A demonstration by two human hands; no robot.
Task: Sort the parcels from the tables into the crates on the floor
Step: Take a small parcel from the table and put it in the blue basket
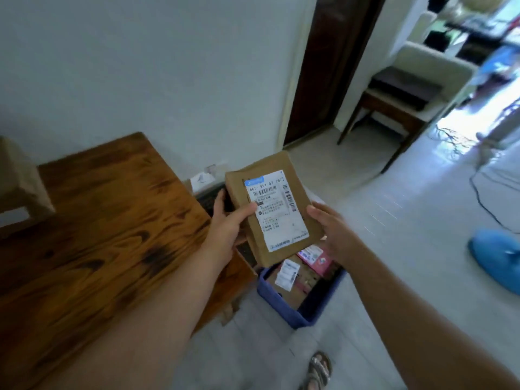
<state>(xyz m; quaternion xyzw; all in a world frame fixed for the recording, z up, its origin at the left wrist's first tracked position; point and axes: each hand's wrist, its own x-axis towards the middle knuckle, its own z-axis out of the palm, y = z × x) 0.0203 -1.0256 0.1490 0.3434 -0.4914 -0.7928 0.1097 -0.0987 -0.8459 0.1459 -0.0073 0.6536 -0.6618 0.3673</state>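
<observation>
A flat brown cardboard parcel (264, 192) with a white shipping label is held up in front of me, label facing me. My left hand (228, 223) grips its left edge, thumb across the label and fingers behind. My right hand (332, 232) is at the parcel's lower right corner, fingers underneath it; the contact is partly hidden. Below the parcel a blue crate (284, 308) stands on the floor, holding several parcels, one brown with a white label and one pink.
A dark wooden table (98, 235) fills the left side. A second crate (208, 198) sits dark behind the parcel by the wall. Pale tiled floor (408, 277) spreads to the right, with a blue object (495, 257), a black cable and a chair (399, 108) near the doorway.
</observation>
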